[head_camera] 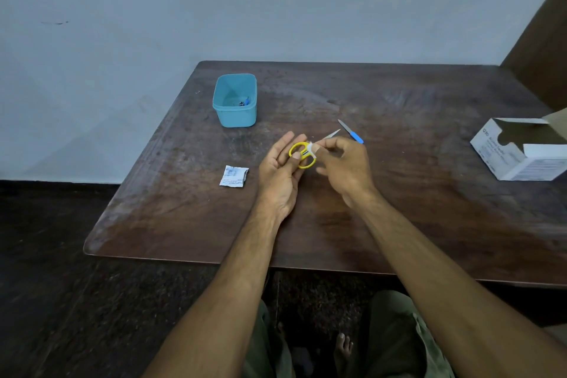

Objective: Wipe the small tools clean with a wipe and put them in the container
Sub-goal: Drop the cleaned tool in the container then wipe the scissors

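**Scissors mid-wipe, file still waiting**

Near edge: both forearms reach in over the counter point(184, 224). Left hand point(277, 172) lies palm up, fingers loosely curled, thumb through one yellow loop of the scissors point(302, 155), holding them by the handle. Right hand point(343, 166) is closed in a pinch on a small white wipe point(312, 149), pressed at the point where handles meet blades. Blade tips stick out beyond the right hand, pointing away toward the far right.

Left of the hands: torn wipe packet point(233, 176), flat on the counter.

Just past the right hand: blue-handled file point(351, 131), apparently not yet wiped, lying apart from the scissors.

Farther back left: teal container point(235, 100), open, some small item already inside, too small to tell what. Far right: open wipe box point(518, 150).

Risks, judged: wipe is tiny, so it could slip off the pinch or fingers could ride onto the blade edge. Loose thumb hold may let the scissors twist or drop. Right wrist sits close to the file and could knock it.
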The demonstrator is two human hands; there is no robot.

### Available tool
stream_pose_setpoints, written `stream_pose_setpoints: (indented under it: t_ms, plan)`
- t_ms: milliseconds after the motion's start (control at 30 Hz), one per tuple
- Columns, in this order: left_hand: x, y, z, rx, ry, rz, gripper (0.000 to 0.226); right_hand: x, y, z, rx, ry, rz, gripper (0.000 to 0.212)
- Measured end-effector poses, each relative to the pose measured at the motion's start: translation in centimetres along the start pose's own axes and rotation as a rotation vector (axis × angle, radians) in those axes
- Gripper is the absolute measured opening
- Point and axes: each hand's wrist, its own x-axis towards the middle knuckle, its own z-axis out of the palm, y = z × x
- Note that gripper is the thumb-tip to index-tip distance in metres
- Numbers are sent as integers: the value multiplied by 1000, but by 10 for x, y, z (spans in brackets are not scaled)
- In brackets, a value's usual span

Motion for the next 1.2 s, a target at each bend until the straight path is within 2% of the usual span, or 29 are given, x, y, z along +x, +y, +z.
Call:
stream_pose_setpoints:
  t_ms: [133,300,400,633,833,1000,1200]
  plan:
    - [-6,1,3,51,2,-12,39,1,-4,1,-6,-20,16,17]
    - [-16,13,0,396,-22,-21,27,5,-13,-12,-19,-72,-18,16]
    - [-18,27,-6,502,-17,-25,15,6,-20,-15,-1,-149,-38,16]
    - [-20,45,-11,426,110,-37,6,13,-24,-3,29,-204,-41,7]
    - [5,83,-21,402,291,94,10,20,-26,3,125,-139,-20,10]
    - [47,130,-23,619,366,209,19,29,-24,5,93,-128,-20,10]
    - [101,159,-25,1078,428,220,22,42,-18,13,72,-132,-17,9]
